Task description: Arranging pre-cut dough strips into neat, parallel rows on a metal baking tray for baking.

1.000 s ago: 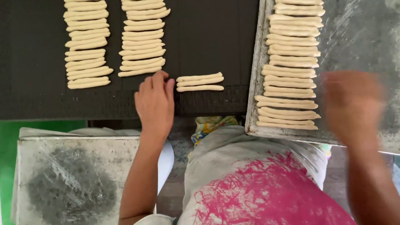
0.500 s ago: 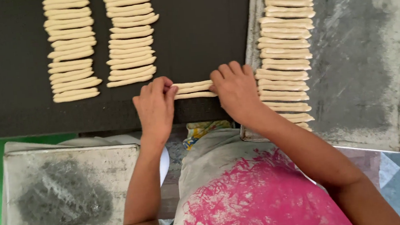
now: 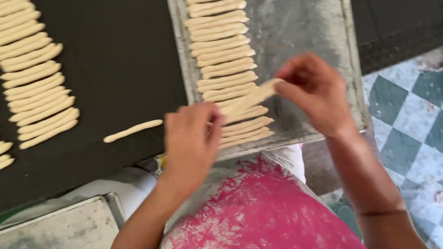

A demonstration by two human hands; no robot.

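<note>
Both hands, left (image 3: 193, 137) and right (image 3: 315, 92), pinching one dough stick (image 3: 251, 99) above metal tray (image 3: 303, 21); best kept level, lightly supported at both ends.

No packages, labels, signs, screens

A floor of green and white checked tiles (image 3: 419, 123), worn and stained, shows at the right in soft daylight. A dark, black-surfaced work table (image 3: 120, 69) fills the upper left, with another dark surface (image 3: 409, 6) at the upper right.
</note>
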